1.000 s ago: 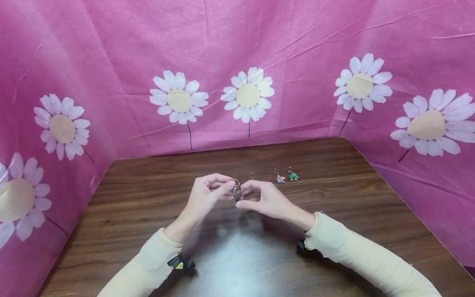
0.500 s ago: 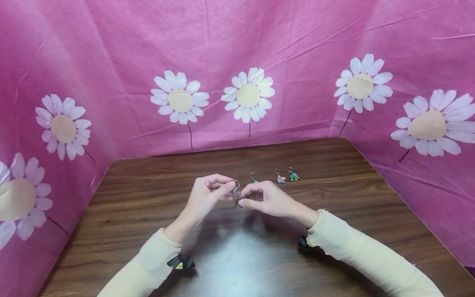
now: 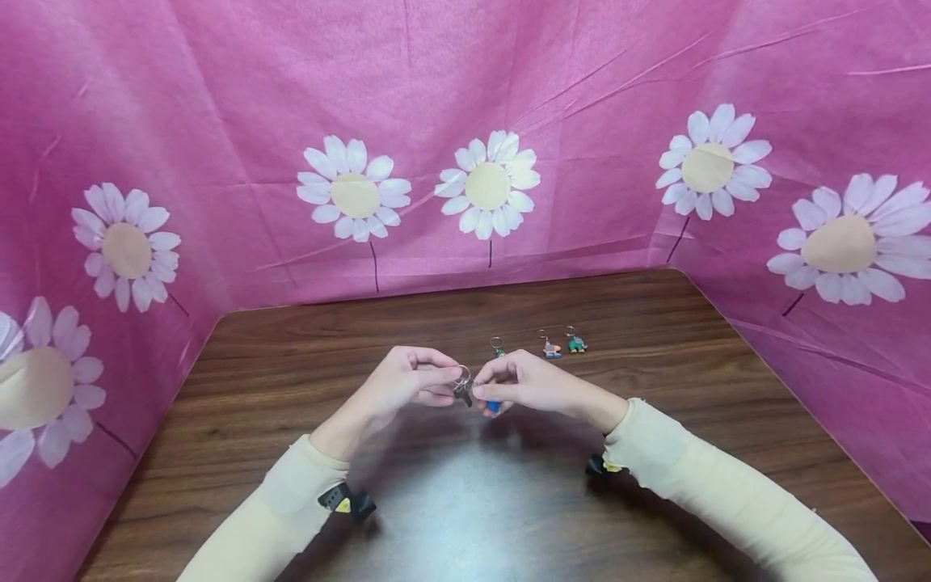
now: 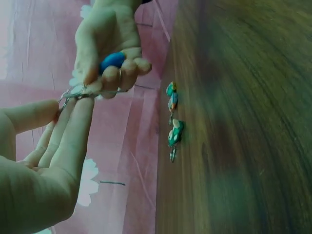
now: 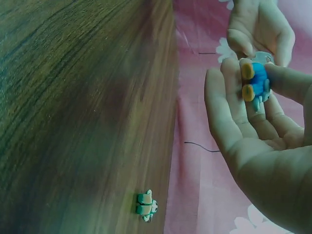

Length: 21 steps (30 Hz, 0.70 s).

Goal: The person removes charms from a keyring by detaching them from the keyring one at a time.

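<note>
My left hand (image 3: 396, 386) pinches a metal key ring (image 3: 464, 373) between thumb and fingertips, with a key (image 3: 463, 396) hanging from it. Close on its right, my right hand (image 3: 537, 383) holds a small blue figurine keychain (image 3: 493, 406) above the table. In the right wrist view the figurine (image 5: 259, 80) shows two orange feet, and the thumb and fingers enclose it. The left wrist view has both hands meeting at the rings (image 4: 78, 91); whether the figurine's ring is joined to the key ring I cannot tell.
Beyond the hands, a green figurine keychain (image 3: 498, 351) lies partly behind my right hand. Farther right lie an orange, grey and blue keychain (image 3: 551, 350) and another green one (image 3: 576, 344). A pink flowered cloth (image 3: 582, 210) encloses the wooden table (image 3: 291, 372).
The key swings out to a slant below the ring. My right hand has shifted slightly right, and the blue figurine now shows under its fingers.
</note>
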Each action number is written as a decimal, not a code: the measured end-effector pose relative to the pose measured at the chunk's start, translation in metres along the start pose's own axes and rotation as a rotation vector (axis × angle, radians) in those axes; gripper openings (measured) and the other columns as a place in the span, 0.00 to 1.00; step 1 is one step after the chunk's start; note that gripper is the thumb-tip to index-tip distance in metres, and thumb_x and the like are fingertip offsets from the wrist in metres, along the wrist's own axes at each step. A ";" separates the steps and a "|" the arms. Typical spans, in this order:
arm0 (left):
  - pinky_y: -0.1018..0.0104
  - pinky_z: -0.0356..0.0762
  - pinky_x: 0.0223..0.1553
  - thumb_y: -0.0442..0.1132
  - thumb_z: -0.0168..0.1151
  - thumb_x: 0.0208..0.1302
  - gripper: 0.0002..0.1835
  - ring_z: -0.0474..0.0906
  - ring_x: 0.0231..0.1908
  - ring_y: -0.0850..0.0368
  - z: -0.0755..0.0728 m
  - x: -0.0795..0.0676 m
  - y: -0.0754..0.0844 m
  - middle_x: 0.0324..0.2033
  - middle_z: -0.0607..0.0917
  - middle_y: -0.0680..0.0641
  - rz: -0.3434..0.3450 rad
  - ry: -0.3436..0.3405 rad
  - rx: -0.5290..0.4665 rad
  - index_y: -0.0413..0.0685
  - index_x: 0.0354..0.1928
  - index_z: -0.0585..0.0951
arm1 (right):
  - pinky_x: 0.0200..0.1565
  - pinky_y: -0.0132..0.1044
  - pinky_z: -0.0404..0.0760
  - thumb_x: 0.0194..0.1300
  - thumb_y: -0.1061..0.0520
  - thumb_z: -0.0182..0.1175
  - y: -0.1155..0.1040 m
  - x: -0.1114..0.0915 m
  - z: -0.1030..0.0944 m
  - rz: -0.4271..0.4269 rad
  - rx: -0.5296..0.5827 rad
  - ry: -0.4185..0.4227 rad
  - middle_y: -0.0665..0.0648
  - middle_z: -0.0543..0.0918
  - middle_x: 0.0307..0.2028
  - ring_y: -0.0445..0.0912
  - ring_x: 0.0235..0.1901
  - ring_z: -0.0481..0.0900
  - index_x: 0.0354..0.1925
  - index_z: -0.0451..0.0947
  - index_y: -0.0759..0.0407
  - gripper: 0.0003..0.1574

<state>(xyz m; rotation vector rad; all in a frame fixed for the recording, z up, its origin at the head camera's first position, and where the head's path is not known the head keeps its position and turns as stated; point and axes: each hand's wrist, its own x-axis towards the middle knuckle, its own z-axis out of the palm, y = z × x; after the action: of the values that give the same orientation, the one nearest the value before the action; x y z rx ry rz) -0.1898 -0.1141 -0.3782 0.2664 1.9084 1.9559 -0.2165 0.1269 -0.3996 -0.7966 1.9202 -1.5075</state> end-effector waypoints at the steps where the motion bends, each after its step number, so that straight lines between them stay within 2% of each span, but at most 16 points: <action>1: 0.47 0.87 0.48 0.33 0.68 0.66 0.14 0.87 0.32 0.53 -0.002 0.000 0.000 0.36 0.89 0.42 -0.018 -0.002 0.000 0.28 0.49 0.82 | 0.46 0.51 0.89 0.72 0.57 0.63 0.000 0.000 0.000 0.020 0.021 0.001 0.74 0.84 0.39 0.59 0.37 0.86 0.46 0.83 0.67 0.13; 4: 0.46 0.86 0.49 0.33 0.68 0.66 0.14 0.87 0.32 0.53 -0.004 0.000 -0.001 0.35 0.89 0.43 -0.050 -0.002 0.005 0.29 0.49 0.83 | 0.47 0.51 0.89 0.72 0.55 0.64 0.001 0.000 -0.001 0.051 0.063 0.008 0.71 0.85 0.38 0.59 0.37 0.87 0.48 0.82 0.70 0.17; 6: 0.46 0.85 0.50 0.33 0.68 0.66 0.14 0.87 0.33 0.53 -0.004 0.001 -0.001 0.35 0.89 0.42 -0.053 -0.004 0.007 0.29 0.49 0.83 | 0.46 0.51 0.89 0.72 0.55 0.64 0.001 0.000 -0.001 0.055 0.084 0.017 0.68 0.85 0.37 0.55 0.36 0.87 0.48 0.81 0.71 0.18; 10: 0.45 0.85 0.50 0.34 0.68 0.66 0.14 0.87 0.33 0.52 -0.003 0.002 -0.002 0.35 0.89 0.42 -0.052 -0.005 0.016 0.30 0.49 0.83 | 0.46 0.52 0.89 0.72 0.55 0.64 0.001 0.001 -0.002 0.048 0.116 0.037 0.66 0.85 0.36 0.51 0.34 0.87 0.48 0.81 0.69 0.17; 13: 0.45 0.85 0.49 0.34 0.68 0.66 0.14 0.87 0.32 0.52 -0.001 0.002 -0.002 0.35 0.89 0.43 -0.060 0.004 0.021 0.30 0.48 0.83 | 0.46 0.51 0.89 0.72 0.55 0.64 0.000 0.002 -0.002 0.037 0.115 0.049 0.68 0.85 0.37 0.50 0.34 0.87 0.48 0.81 0.70 0.17; 17: 0.49 0.88 0.46 0.34 0.68 0.66 0.14 0.87 0.32 0.52 0.000 0.001 -0.001 0.34 0.89 0.42 -0.066 0.027 0.029 0.29 0.48 0.83 | 0.45 0.51 0.89 0.72 0.55 0.64 0.000 0.004 -0.001 0.020 0.107 0.070 0.77 0.82 0.39 0.50 0.33 0.86 0.49 0.79 0.75 0.22; 21: 0.53 0.89 0.43 0.34 0.68 0.65 0.14 0.87 0.32 0.53 0.001 0.002 -0.001 0.33 0.89 0.42 -0.070 0.037 0.034 0.29 0.48 0.83 | 0.45 0.51 0.89 0.71 0.55 0.65 -0.001 0.004 -0.001 0.020 0.113 0.089 0.81 0.79 0.40 0.49 0.32 0.86 0.47 0.80 0.74 0.21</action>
<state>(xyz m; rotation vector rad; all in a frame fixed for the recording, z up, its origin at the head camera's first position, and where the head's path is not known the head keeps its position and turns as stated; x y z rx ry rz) -0.1909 -0.1123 -0.3795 0.1719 1.9481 1.8971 -0.2196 0.1242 -0.3983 -0.6690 1.8810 -1.6479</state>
